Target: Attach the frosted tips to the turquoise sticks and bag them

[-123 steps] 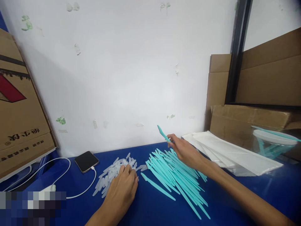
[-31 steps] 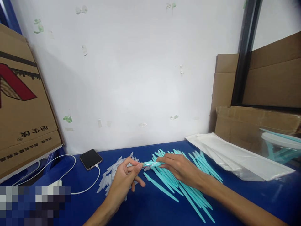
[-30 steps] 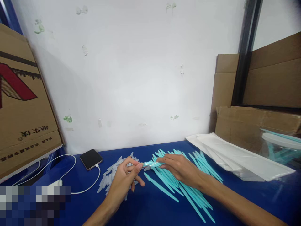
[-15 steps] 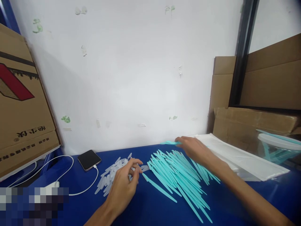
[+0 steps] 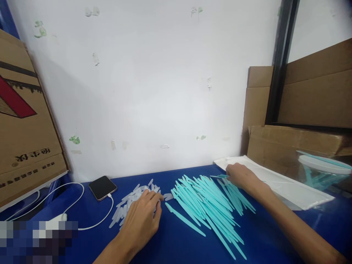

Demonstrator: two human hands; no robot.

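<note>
My left hand (image 5: pixel 145 214) rests on a heap of translucent plastic blade caps (image 5: pixel 118 213), fingers curled down into it, and the fingertips are hidden. At the back right, my right hand (image 5: pixel 242 176) is closed on a slim teal eyebrow razor (image 5: pixel 219 176); its left end sticks out past the fingers. Below that hand lies a small row of similar teal razors (image 5: pixel 238 200). The large pile of teal razors (image 5: pixel 206 205) spreads between my hands. One single razor (image 5: pixel 185 219) lies apart on its left side, close to a couple of stray caps (image 5: pixel 168 197).
A phone (image 5: pixel 102 187) with a white charging cable (image 5: pixel 109 216) lies on the blue table (image 5: pixel 165 249) at the left. White plastic bags (image 5: pixel 280 179) and a clear tub (image 5: pixel 319 172) holding teal razors are at the right. Cardboard boxes (image 5: pixel 294 143) stand behind them; another box (image 5: pixel 30 128) is far left.
My right hand has moved right and slightly down with the razor, over to the small row. My left hand has turned palm down and lowered onto the caps.
</note>
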